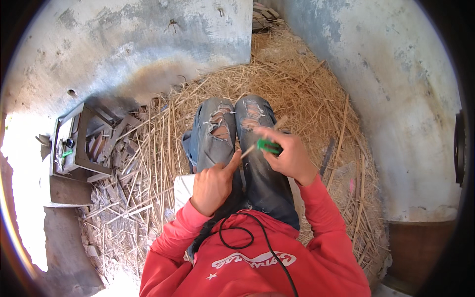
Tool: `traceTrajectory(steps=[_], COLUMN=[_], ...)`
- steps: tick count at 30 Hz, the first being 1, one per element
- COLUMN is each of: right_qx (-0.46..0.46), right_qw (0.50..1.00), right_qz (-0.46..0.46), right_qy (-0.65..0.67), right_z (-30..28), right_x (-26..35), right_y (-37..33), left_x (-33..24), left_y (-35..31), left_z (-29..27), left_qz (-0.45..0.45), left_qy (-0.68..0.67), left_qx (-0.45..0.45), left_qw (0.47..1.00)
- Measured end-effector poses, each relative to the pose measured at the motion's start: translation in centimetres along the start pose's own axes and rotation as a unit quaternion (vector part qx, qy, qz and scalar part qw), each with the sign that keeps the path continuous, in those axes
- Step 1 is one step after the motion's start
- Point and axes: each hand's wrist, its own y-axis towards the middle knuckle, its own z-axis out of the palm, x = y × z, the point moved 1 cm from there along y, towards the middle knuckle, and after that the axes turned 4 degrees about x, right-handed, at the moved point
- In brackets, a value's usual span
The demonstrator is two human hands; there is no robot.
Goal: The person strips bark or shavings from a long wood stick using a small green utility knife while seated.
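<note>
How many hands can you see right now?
2. The left hand is over the left thigh, its index finger by the stick's near end. The right hand, over the right thigh, grips a green tool. No others show.

Red sweatshirt (232,278), faded jeans (213,148) (torn)

a stick (249,151) spans the gap between my left fingers (232,162) and right fingers (269,133); above knees (217,111) and straw (297,74) i have open air, bounded by bench (90,164) left, wall (396,109) right.
</note>
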Motion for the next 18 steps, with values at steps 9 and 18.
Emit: traceTrajectory(steps=[9, 18], right_qx=[-0.005, 0.066], right_qw=[0.992, 0.987], right_qz=[0.109, 0.131], right_qy=[0.060, -0.058], right_z=[-0.4, 0.4], right_x=[-0.6, 0.3], right_y=[-1.3, -3.1], left_x=[2.3, 2.8], left_y=[-0.4, -0.1], left_z=[3.0, 1.4], left_qz=[-0.010, -0.068], left_qy=[-0.342, -0.469], left_qx=[-0.013, 0.105], left_qw=[0.939, 0.874])
